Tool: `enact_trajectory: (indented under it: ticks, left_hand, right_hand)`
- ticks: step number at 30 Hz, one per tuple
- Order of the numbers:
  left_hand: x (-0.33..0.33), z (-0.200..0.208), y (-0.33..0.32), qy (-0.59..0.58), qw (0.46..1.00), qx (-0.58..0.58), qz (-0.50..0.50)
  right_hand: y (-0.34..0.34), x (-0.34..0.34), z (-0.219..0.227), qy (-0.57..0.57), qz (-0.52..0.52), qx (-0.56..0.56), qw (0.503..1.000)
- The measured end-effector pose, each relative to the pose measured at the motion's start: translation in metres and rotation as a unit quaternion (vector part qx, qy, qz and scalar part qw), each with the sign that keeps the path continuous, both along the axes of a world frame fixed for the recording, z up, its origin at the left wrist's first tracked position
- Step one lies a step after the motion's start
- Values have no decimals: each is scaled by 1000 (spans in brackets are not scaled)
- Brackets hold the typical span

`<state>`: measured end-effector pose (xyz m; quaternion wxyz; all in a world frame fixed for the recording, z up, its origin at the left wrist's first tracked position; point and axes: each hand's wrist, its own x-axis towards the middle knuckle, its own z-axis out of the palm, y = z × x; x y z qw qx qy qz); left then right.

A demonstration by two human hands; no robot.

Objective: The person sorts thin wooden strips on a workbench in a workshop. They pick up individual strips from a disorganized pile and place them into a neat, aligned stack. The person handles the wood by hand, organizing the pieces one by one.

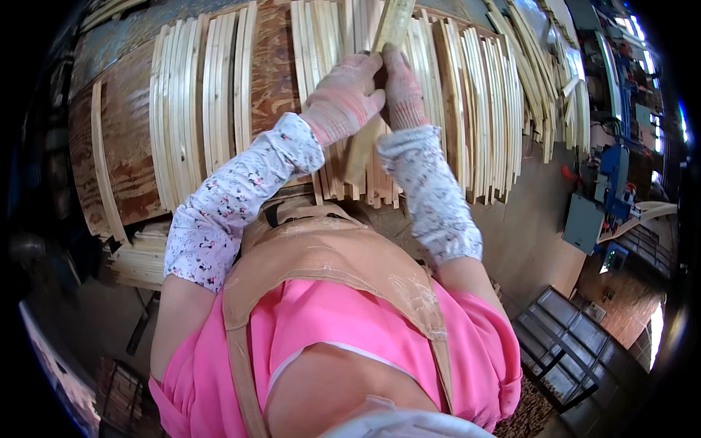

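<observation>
A long pale wooden slat (395,25) runs through both of my hands, tilted above rows of similar slats on the table. My left hand (343,97), in a pink and white knit glove, is closed around it from the left. On its right side my right hand (403,89), gloved alike, grips the same slat with the fingers wrapped over it. The slat's near end shows below my hands, pointing toward my apron. Beneath lie several slats (310,51) side by side; my hands partly hide them.
Rows of slats (179,109) cover the left of the brown plywood table (274,69), and more slats (485,109) lie at its right. One single slat (104,160) rests near the left edge. Farther right are stacked strips (537,80), a blue machine (613,171) and a metal rack (566,343).
</observation>
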<state>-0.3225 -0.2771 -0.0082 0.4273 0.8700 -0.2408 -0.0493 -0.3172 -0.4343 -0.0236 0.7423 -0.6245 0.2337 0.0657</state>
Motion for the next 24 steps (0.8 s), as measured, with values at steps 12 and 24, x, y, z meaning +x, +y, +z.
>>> enact_trajectory:
  ticks: [12,24]
  left_hand:
    - [4,-5,-25,302,943,-137,10]
    - [3,-28,-17,309,899,-310,21]
  right_hand:
    - [-24,-1,3,-1,-115,171,978]
    - [-38,-3,22,-30,-86,146,985]
